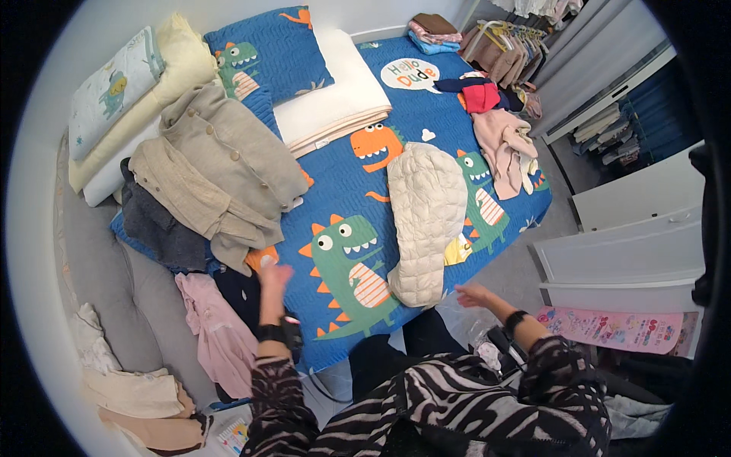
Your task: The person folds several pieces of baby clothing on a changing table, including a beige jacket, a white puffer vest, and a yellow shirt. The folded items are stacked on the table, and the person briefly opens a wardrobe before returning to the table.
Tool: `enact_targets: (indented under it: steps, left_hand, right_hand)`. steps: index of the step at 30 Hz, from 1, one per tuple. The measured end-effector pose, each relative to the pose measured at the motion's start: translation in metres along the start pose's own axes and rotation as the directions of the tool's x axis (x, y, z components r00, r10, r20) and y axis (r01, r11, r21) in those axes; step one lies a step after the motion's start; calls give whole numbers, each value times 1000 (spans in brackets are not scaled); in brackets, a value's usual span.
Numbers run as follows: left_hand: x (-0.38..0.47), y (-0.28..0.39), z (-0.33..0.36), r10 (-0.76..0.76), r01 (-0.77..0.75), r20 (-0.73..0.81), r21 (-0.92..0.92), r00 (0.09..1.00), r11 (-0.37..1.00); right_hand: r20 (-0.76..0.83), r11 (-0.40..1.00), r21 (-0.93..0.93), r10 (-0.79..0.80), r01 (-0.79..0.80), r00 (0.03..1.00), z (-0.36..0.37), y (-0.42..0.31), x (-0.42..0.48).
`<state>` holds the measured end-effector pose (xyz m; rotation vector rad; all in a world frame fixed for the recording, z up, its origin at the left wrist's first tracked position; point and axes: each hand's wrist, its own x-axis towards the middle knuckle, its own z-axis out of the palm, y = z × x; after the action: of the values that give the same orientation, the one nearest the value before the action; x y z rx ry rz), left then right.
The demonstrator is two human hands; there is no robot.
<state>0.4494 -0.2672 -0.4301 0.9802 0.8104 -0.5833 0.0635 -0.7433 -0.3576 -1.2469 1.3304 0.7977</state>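
Observation:
My left hand is over the bed's near left edge, close to the sleeve of a beige buttoned cardigan; its fingers look apart and nothing shows in it. My right hand is held out past the bed's near edge, fingers apart and holding nothing. Between and beyond the hands, a folded cream quilted garment lies on the blue dinosaur bedspread. A small yellow piece of clothing shows beside its lower right side. A pink garment and dark cloth lie left of my left hand.
A dark grey garment and pillows lie at the left. A folded white quilt sits at the back. Folded clothes are stacked at the far corner. Pink clothing lies along the right edge. White cabinet doors stand beyond.

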Motion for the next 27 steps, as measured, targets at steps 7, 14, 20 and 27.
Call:
enact_targets:
  steps: [7, 14, 20, 27]
  left_hand:
    - [-117, -152, 82, -443, 279, 255, 492, 859, 825]
    - [-165, -124, 140, -254, 216, 354, 145, 900, 966]
    - [-210, -115, 194, -35, 24, 280, 42, 959, 999]
    - [-330, -72, 248, 605, -741, 448, 244, 658, 626]
  right_hand:
    - [-275, 900, 98, -386, 425, 881, 47, -170, 55]
    - [700, 502, 67, -639, 862, 318, 98, -175, -61]
    - [779, 429, 8, -569, 903, 264, 21, -140, -94]
    - [559, 448, -225, -668, 865, 491, 14, -127, -20]
